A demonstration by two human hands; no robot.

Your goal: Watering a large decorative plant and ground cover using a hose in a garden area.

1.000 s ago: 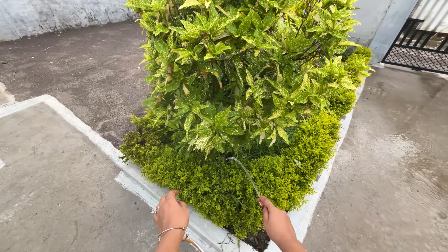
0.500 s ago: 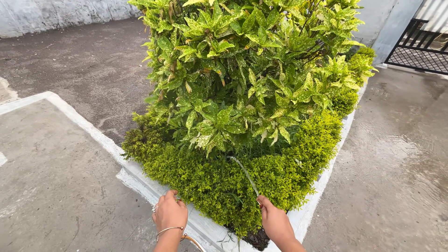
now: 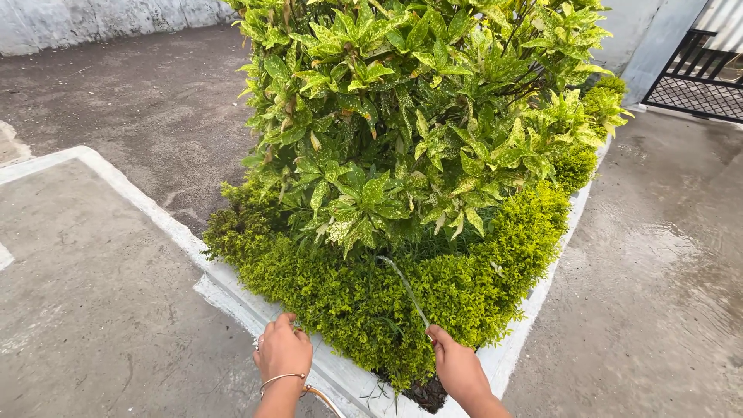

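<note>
Water stream [image 3: 404, 285] arcs from right hand [image 3: 458, 370] up into low hedge [image 3: 371, 298], lands under big leafy shrub [image 3: 418, 116]. Right fingers curled over nozzle; nozzle itself hidden. Left hand [image 3: 283, 352] closed on hose [image 3: 321, 399] at white curb [image 3: 232, 298], bangle on wrist. Wet concrete floor [image 3: 658, 294] right, dark gate [image 3: 696, 73] far right.

The view has drifted slightly; hands unmoved.
</note>
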